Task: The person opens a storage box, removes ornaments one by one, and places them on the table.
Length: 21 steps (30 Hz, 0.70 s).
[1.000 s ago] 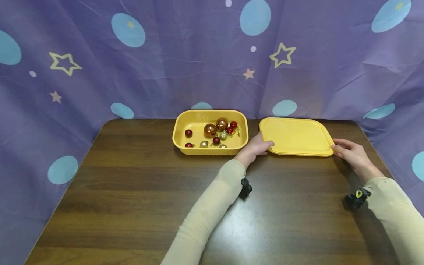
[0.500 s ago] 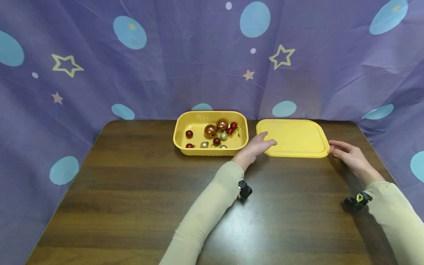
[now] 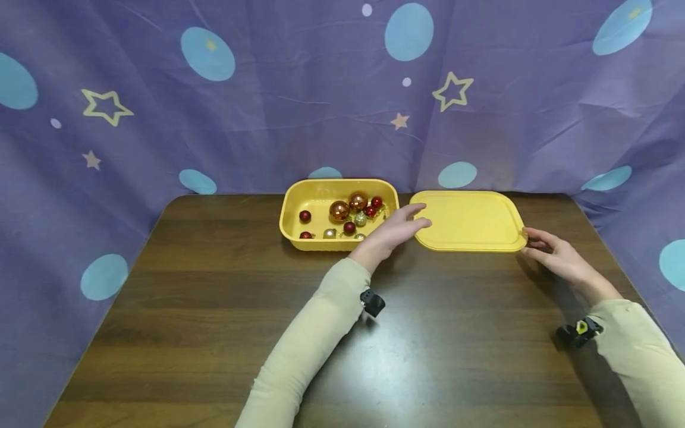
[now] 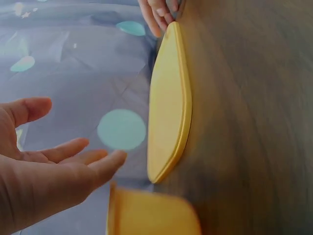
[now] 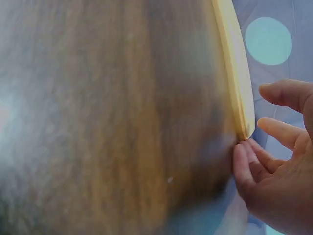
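A yellow lid lies flat on the table at the back right. My right hand is at its right end; in the right wrist view the lower fingers touch the lid's edge while the thumb and forefinger stand apart from it. My left hand hovers with spread fingers between the lid's left end and a yellow tub, holding nothing. Inside the tub are several Christmas baubles: two big copper ones, small red ones and pale gold ones. The left hand overlaps the tub's right corner in the head view.
A dark wooden table carries everything. Right behind its back edge hangs a purple curtain with blue spots and stars. Each sleeve bears a small black wrist camera.
The lid has slid a little to the left, towards the tub, with the right hand following it. My left hand has let go of the lid's left end and drawn back leftward.
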Tool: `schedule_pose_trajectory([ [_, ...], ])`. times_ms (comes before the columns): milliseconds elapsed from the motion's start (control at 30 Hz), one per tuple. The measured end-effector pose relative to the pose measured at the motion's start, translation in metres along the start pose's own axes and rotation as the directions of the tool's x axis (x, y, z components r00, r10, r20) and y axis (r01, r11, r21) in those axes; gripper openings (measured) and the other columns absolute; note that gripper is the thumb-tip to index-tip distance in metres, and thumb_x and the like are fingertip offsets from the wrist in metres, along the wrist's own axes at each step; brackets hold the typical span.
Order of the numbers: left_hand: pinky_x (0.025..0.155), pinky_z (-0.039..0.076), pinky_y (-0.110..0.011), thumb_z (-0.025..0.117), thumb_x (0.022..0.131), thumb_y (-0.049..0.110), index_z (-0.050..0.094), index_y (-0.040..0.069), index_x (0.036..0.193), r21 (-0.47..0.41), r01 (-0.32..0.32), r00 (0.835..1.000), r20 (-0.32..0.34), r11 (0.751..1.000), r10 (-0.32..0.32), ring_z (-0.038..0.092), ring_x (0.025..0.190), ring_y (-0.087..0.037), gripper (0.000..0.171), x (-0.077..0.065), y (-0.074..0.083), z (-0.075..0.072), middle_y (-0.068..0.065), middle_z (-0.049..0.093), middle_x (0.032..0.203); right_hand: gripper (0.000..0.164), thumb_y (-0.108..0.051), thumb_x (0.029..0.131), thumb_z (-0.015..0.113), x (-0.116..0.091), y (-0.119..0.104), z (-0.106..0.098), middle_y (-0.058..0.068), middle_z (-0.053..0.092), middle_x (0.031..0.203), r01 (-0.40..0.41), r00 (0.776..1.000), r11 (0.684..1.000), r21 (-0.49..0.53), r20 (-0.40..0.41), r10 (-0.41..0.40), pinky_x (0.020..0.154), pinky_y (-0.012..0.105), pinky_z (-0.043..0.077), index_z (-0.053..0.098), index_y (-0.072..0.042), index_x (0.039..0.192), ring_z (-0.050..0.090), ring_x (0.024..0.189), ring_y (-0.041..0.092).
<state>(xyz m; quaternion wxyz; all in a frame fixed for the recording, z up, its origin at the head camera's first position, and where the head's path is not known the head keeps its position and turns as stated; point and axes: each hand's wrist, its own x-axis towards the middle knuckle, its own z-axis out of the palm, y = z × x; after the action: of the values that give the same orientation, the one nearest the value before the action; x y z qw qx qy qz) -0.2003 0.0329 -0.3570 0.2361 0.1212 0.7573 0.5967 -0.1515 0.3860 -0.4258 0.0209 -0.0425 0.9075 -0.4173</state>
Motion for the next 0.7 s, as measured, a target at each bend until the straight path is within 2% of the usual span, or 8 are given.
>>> schedule_pose_trajectory([
  [100,0.109,0.027,-0.032,0.057,0.096,0.017,0.038,0.008,0.148,-0.028,-0.014,1.000,-0.026,1.000,0.013,0.029,0.139,-0.024,0.056,-0.009,0.002,-0.014,-0.008,0.035,0.152,0.056,-0.010,0.096,0.058,0.002,-0.006,-0.001,0.035,0.050,0.121,0.022,1.000,0.999,-0.031,0.002,-0.022,0.072,0.007,0.037,0.035,0.016,0.140,0.046,0.091,-0.009],
  [200,0.109,0.028,-0.033,0.058,0.095,0.014,0.038,0.007,0.148,-0.045,-0.033,0.997,-0.068,0.998,0.030,0.029,0.139,-0.026,0.057,-0.015,0.003,-0.028,-0.010,0.034,0.152,0.055,-0.010,0.096,0.058,0.003,-0.017,0.001,0.038,0.046,0.122,0.035,0.999,0.998,-0.045,-0.010,-0.035,0.072,0.007,0.035,0.034,0.016,0.139,0.052,0.102,0.015],
  [233,0.109,0.028,-0.033,0.058,0.095,0.014,0.038,0.006,0.148,-0.044,-0.041,0.996,-0.082,0.998,0.037,0.029,0.139,-0.027,0.057,-0.016,0.002,-0.032,-0.011,0.035,0.152,0.054,-0.009,0.096,0.058,0.003,-0.021,0.002,0.038,0.046,0.121,0.050,0.999,0.997,-0.061,-0.015,-0.051,0.071,0.009,0.035,0.035,0.017,0.138,0.051,0.101,0.023],
  [333,0.110,0.027,-0.035,0.056,0.095,0.012,0.037,0.002,0.147,-0.040,-0.062,0.992,-0.111,0.997,0.057,0.029,0.139,-0.031,0.057,-0.020,0.000,-0.046,-0.016,0.034,0.152,0.052,-0.009,0.094,0.058,0.003,-0.033,0.010,0.039,0.044,0.121,0.092,0.995,0.989,-0.119,-0.019,-0.094,0.073,0.020,0.037,0.039,0.015,0.136,0.046,0.101,0.043],
  [433,0.110,0.028,-0.036,0.056,0.096,0.010,0.036,-0.001,0.147,-0.049,-0.067,0.988,-0.141,0.997,0.059,0.029,0.139,-0.031,0.056,-0.025,-0.004,-0.060,-0.018,0.033,0.151,0.049,-0.007,0.092,0.060,0.004,-0.046,0.022,0.037,0.046,0.121,0.154,0.987,0.974,-0.168,-0.013,-0.159,0.079,0.041,0.040,0.044,0.012,0.133,0.045,0.103,0.046],
  [533,0.110,0.028,-0.038,0.056,0.095,0.010,0.035,-0.001,0.147,-0.054,-0.063,0.984,-0.169,0.997,0.053,0.028,0.139,-0.032,0.057,-0.032,-0.009,-0.076,-0.019,0.033,0.151,0.048,-0.005,0.090,0.063,0.006,-0.059,0.035,0.037,0.047,0.124,0.217,0.975,0.962,-0.167,-0.009,-0.222,0.085,0.057,0.037,0.046,0.010,0.133,0.042,0.114,0.049],
  [700,0.111,0.025,-0.041,0.057,0.096,0.013,0.032,0.001,0.149,-0.008,-0.054,0.975,-0.218,0.999,0.051,0.028,0.139,-0.032,0.060,-0.048,-0.017,-0.104,-0.019,0.031,0.152,0.048,-0.002,0.088,0.066,0.009,-0.079,0.055,0.031,0.050,0.127,0.320,0.947,0.936,-0.147,0.006,-0.322,0.084,0.059,0.037,0.049,0.009,0.131,0.043,0.115,0.046],
])
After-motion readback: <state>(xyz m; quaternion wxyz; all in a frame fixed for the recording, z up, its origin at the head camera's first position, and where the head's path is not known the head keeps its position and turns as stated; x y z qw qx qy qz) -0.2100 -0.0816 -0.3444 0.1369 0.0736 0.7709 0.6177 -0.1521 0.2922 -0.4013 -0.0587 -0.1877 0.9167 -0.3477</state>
